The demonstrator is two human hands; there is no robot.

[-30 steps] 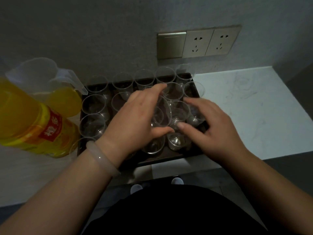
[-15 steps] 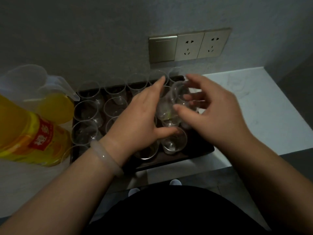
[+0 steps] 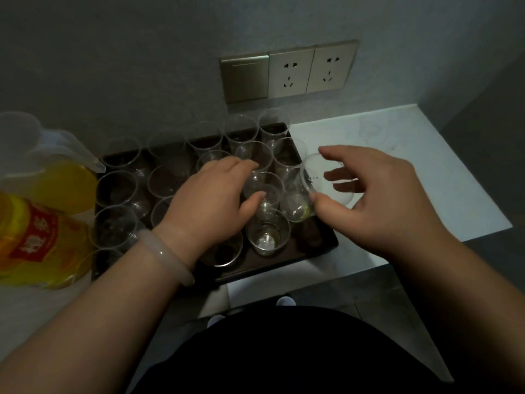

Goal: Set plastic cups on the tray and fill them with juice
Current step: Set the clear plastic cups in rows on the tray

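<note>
A dark rectangular tray (image 3: pixel 284 263) on the white counter carries several clear plastic cups (image 3: pixel 118 189) in rows. My left hand (image 3: pixel 210 200), a pale bangle at its wrist, lies over the middle cups with thumb and fingers around one upright cup (image 3: pixel 264 189). My right hand (image 3: pixel 377 200) holds a tilted clear cup (image 3: pixel 312 180) by thumb and fingers, just above the tray's right edge. A clear cup (image 3: pixel 267 237) stands free at the front of the tray. An orange juice bottle (image 3: pixel 37 240) with a red label lies at the far left.
A clear plastic jug (image 3: pixel 51 177) holding yellow juice stands behind the bottle. The white counter (image 3: pixel 412 155) stretches right of the tray to a front edge. A switch and two sockets (image 3: pixel 289 72) sit on the grey wall.
My right hand has carried the lifted cup from over the tray's back middle rightward to the tray's right edge. My left hand stays on the middle cups.
</note>
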